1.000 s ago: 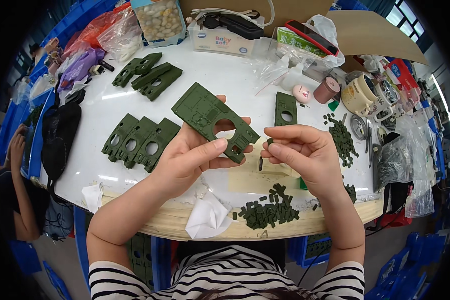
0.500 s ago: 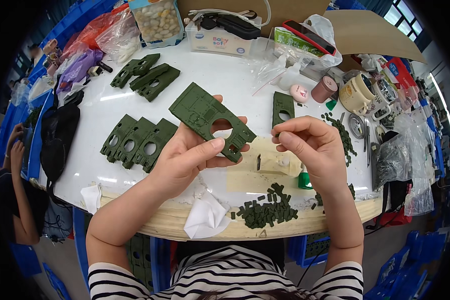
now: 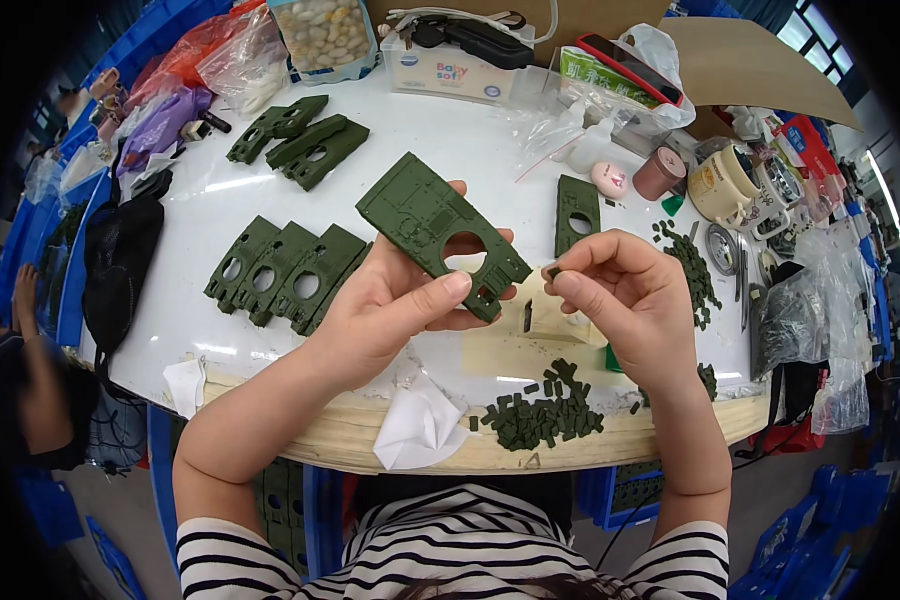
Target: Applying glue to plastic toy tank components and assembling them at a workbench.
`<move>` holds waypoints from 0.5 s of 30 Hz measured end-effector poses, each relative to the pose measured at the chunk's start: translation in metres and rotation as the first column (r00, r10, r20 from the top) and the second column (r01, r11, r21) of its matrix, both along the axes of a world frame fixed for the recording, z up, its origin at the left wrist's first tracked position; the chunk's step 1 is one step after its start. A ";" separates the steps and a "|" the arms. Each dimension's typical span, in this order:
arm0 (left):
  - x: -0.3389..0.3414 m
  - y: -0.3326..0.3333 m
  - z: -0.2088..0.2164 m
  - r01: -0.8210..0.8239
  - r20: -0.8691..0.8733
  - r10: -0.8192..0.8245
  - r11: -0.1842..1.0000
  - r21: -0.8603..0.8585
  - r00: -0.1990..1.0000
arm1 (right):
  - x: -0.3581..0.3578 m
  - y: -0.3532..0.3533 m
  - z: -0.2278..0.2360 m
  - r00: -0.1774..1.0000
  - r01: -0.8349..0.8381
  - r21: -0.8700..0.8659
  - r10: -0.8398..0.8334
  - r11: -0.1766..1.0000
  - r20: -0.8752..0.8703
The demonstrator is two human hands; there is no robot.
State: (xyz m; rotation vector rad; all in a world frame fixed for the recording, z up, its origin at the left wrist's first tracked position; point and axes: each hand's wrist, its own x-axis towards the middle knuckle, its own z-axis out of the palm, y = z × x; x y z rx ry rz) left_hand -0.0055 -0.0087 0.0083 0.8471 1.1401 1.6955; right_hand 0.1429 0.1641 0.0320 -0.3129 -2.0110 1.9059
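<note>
My left hand [image 3: 400, 300] grips a dark green plastic model tank hull [image 3: 415, 212] from beneath, thumb on its near edge. The hull is tilted, with a large round hole toward its lower right end. Just right of it, my right hand [image 3: 625, 300] pinches a small dark green plastic piece [image 3: 552, 273] between thumb and forefinger, apart from the hull. Below both hands lies a heap of small green pieces [image 3: 542, 412] by the table's near edge. A further hull [image 3: 576, 215] rests flat beyond my right hand.
Several green hulls [image 3: 305, 275] lie at the left, and more [image 3: 320, 150] farther back. Folded white paper [image 3: 420, 425] sits at the front edge. Right: a cream mug [image 3: 718, 185], a tape roll [image 3: 720, 250] and more loose pieces [image 3: 692, 270]. Across the back stands a wipes box [image 3: 450, 70].
The hull and both hands appear slightly farther right in the picture, as does the whole table. The small piece between my right fingertips now shows more clearly.
</note>
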 end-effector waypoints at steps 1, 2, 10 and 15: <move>0.000 0.000 0.000 0.003 0.001 -0.003 1.000 -0.002 1.000 | 0.000 -0.001 -0.002 0.999 0.007 0.064 -0.004 0.998 -0.044; 0.000 0.000 0.000 0.006 -0.002 -0.006 1.000 -0.003 1.000 | -0.001 -0.003 -0.003 0.996 0.016 0.127 -0.005 0.992 -0.089; 0.004 0.001 -0.002 0.026 -0.023 -0.026 1.000 -0.008 0.999 | -0.001 -0.014 -0.007 0.986 0.078 0.495 0.005 0.865 -0.165; 0.005 -0.001 -0.004 0.051 0.015 -0.051 0.999 -0.003 0.999 | -0.002 -0.017 -0.009 0.994 0.026 0.512 0.034 0.859 -0.106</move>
